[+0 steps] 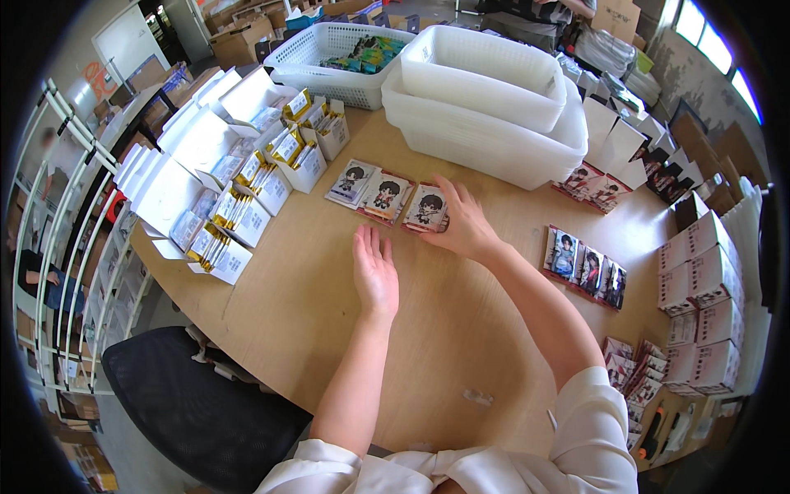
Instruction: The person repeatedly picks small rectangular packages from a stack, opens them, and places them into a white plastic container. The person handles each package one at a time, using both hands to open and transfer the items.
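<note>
- Wooden tabletop (329,305) is stretching beneath the packet stack (425,207) with the cartoon figure.
- My left hand (376,276) is resting or hovering just near-left of that stack, I cannot tell which; its palm is turning up and inward, fingers lying almost together, holding nothing.
- My right hand (469,224) is reaching around the stack from the right and is sitting nearer: thumb pressing the near edge, fingers closing along the far right.
- Between them, the stack's long axis is running away from me, leaning slightly right.
- Two similar packet piles (387,196) are lying side by side, just left of the stack.
- Farther left of it, white open boxes (270,191) are holding gold packets (288,146).
- Beyond it, nested white bins (485,136) are standing.
</note>
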A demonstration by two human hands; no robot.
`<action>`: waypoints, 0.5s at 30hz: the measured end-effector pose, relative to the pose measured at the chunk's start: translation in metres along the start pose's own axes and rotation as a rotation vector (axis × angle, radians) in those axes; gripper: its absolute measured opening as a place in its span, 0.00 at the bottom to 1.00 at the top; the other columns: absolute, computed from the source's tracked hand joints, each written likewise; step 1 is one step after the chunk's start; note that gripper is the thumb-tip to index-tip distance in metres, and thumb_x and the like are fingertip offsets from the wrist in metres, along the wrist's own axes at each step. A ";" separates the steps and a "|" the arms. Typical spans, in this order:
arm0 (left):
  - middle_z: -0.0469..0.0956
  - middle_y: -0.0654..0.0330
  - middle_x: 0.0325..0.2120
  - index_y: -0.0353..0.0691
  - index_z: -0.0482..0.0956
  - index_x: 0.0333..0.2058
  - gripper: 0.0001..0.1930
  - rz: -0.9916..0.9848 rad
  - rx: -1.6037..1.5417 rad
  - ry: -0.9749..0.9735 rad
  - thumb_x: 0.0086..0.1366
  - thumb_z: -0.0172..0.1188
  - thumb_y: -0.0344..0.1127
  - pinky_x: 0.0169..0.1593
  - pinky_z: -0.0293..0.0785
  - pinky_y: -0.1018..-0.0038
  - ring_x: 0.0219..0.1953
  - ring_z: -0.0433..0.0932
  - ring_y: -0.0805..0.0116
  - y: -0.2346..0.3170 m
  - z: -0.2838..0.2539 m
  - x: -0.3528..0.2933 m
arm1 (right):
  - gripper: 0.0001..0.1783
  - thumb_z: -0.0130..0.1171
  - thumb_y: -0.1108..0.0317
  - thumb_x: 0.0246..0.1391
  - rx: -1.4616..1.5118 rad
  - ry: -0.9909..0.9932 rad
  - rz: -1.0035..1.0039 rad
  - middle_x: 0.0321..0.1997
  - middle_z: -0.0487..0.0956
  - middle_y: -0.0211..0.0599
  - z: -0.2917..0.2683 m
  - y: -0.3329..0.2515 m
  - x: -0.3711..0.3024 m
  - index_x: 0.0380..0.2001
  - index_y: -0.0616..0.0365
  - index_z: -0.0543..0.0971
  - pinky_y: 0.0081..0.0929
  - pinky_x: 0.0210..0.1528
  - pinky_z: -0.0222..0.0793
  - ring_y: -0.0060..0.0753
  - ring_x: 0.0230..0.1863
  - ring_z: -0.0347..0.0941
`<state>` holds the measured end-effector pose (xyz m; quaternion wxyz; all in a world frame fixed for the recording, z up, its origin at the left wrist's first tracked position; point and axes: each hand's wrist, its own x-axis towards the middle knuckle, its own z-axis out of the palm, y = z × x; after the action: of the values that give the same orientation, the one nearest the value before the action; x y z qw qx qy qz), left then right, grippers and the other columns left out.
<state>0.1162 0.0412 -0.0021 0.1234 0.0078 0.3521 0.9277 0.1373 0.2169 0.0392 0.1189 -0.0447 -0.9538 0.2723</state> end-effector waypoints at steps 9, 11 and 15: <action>0.43 0.52 0.67 0.32 0.41 0.65 0.40 -0.087 -0.183 -0.093 0.68 0.41 0.57 0.70 0.36 0.63 0.69 0.40 0.65 0.003 -0.006 0.008 | 0.53 0.70 0.53 0.35 -0.036 0.097 -0.090 0.55 0.66 0.54 0.017 0.006 0.001 0.63 0.57 0.55 0.55 0.64 0.47 0.52 0.60 0.59; 0.47 0.54 0.66 0.34 0.45 0.64 0.39 -0.117 -0.225 -0.095 0.67 0.41 0.58 0.69 0.38 0.63 0.69 0.43 0.66 0.002 -0.006 0.009 | 0.53 0.70 0.53 0.36 -0.051 0.103 -0.091 0.55 0.66 0.53 0.018 0.009 -0.001 0.63 0.57 0.55 0.57 0.64 0.46 0.52 0.60 0.59; 0.55 0.59 0.63 0.37 0.52 0.62 0.35 -0.159 -0.301 -0.101 0.67 0.42 0.58 0.68 0.42 0.61 0.66 0.50 0.69 0.002 -0.007 0.011 | 0.54 0.70 0.55 0.36 -0.062 0.065 -0.065 0.58 0.65 0.53 0.015 0.006 -0.003 0.63 0.56 0.53 0.48 0.67 0.42 0.52 0.62 0.57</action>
<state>0.1044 0.0372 -0.0068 0.2137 0.0080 0.2022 0.9557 0.1366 0.2138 0.0229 0.1572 -0.0261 -0.9583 0.2371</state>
